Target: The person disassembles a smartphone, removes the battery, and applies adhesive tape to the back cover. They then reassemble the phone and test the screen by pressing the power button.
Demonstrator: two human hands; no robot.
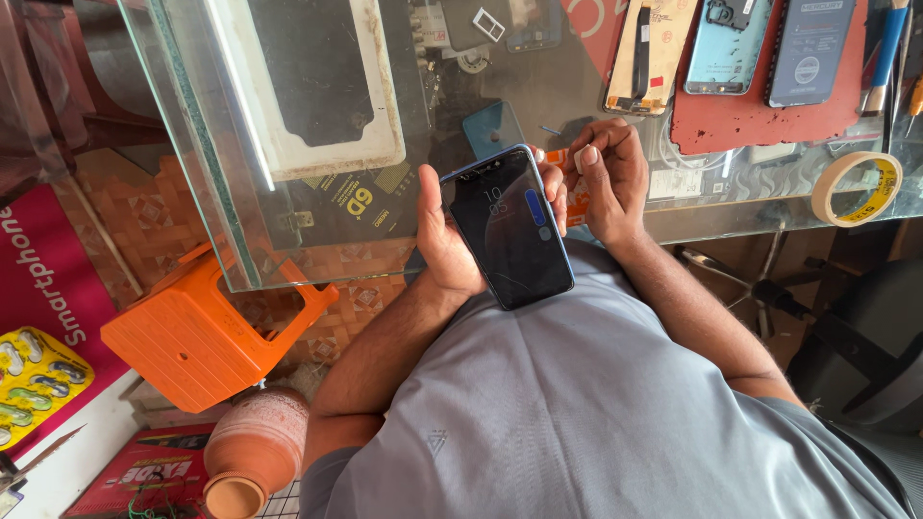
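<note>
Cradling a dark smartphone (511, 228) off the counter's (711, 207) near edge, above the lap, the left hand (444, 240) grips its sides; the right hand (608, 178) curls, pinching something too small to tell. A loosened grip could drop the phone to the floor

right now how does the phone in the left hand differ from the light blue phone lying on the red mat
The held phone faces screen-up and is lit; the light blue phone lies back-up, showing its camera cutout. The held phone is gripped in the left hand above the glass table; the light blue one rests on the red mat, untouched. Both are slim rectangular smartphones.
</note>
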